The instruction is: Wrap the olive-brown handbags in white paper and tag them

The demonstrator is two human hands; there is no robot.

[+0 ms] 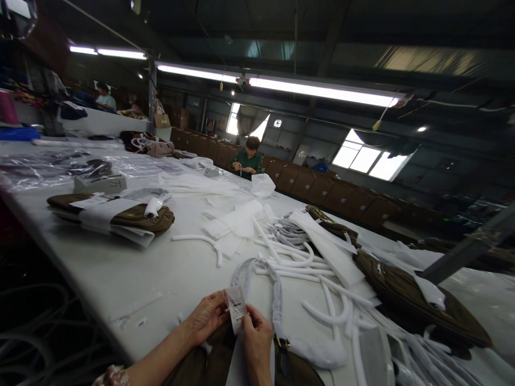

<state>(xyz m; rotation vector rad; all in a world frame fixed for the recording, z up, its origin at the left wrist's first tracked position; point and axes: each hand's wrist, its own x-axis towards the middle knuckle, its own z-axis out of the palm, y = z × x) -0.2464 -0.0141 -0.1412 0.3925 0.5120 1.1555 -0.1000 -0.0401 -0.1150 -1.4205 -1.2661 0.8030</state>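
At the near edge of the long white tabletop (132, 268), both hands meet on a small white paper tag with dark print (236, 306). The left hand (207, 316) pinches the tag's left side, its grip narrow, thumb and fingertips closed on the paper. The right hand (256, 335) has its grip closed on the tag's lower right edge, fingers curled in. The tag stands roughly upright between them, just above an olive-brown padded fabric bag (209, 362) that lies at the very edge of the tabletop under the wrists. A bag handle wrapped in white foam sheet (277, 305) loops up from that bag, just to the right of the tag and touching the right hand's knuckles.

Further along the right side of the tabletop lies a second olive-brown padded bag with white foam wrapped around its strap (406, 305), and between it and the hands a tangle of curved white foam strips (298, 257). Flat white foam sheets (241, 220) lie near the middle. Toward the left edge rests a stack of folded olive-brown bags with white paper slips on top (116, 214), and beyond it clear plastic bags (60, 166). At the far edge a person in a dark green top (247, 160) sits facing this way, in front of a row of brown cardboard boxes (322, 187).
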